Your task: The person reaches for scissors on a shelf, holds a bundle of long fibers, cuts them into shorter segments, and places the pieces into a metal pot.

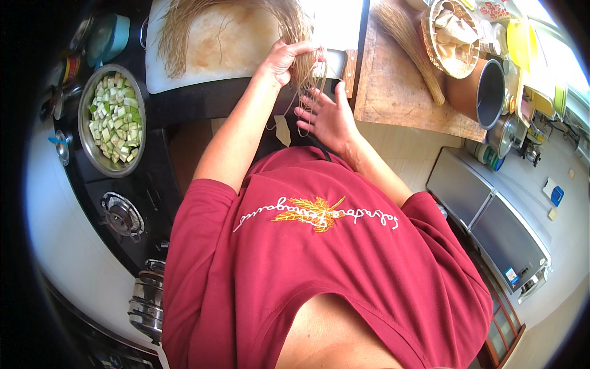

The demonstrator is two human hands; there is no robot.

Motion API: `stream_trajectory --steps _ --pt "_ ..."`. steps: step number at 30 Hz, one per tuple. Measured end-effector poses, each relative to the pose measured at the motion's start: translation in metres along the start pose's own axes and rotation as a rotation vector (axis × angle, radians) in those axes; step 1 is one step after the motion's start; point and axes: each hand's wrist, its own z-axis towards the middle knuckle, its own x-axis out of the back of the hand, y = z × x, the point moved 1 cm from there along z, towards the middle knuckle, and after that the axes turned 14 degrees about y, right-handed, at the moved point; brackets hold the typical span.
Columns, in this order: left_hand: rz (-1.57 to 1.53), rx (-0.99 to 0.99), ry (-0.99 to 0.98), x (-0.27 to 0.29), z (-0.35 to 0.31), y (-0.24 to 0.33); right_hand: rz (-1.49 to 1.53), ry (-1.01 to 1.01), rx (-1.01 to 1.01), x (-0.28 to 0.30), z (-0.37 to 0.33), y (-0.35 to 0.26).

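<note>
My left hand (281, 63) is closed round a bundle of long, thin brown noodles (299, 27). The bundle arches back over a white cutting board (246, 46), and its loose ends hang below my fingers. Just right of those ends is my right hand (332, 122), palm up with the fingers spread. A few thin strands cross in front of its fingertips; whether they touch the skin I cannot tell. Close behind this hand lies a knife with a wooden handle (350, 74), partly on the board's right end.
A steel bowl of diced green-white vegetable (114, 117) stands left, above a gas burner (123, 215). On the wooden table (393, 86) lie another brown strand bundle (409, 49), a basket (453, 37) of pale pieces and a dark-lined pot (485, 92). A grey fridge (491, 209) stands right.
</note>
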Motion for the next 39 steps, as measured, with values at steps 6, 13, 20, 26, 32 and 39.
stream_trajectory --steps 6,13,20,26,32,39 --pt "-0.003 -0.064 0.003 0.001 -0.001 -0.004 0.318 -0.003 -0.062 -0.015 0.016 -0.001" --pt "0.051 -0.122 0.032 0.005 -0.003 -0.009 0.201 0.029 -0.02 -0.024 0.026 -0.032" --pt "0.056 -0.174 0.097 0.003 -0.014 -0.009 0.036 0.1 0.044 -0.034 0.038 -0.019" --pt "-0.106 -0.201 0.307 -0.001 -0.017 -0.023 -0.147 0.158 0.168 -0.035 0.042 -0.019" --pt "-0.111 -0.054 0.171 0.002 -0.018 -0.016 -0.393 0.192 0.314 -0.039 0.029 -0.027" --pt "-0.079 -0.051 0.097 0.014 -0.017 -0.012 -0.627 0.152 0.36 -0.029 0.022 -0.05"
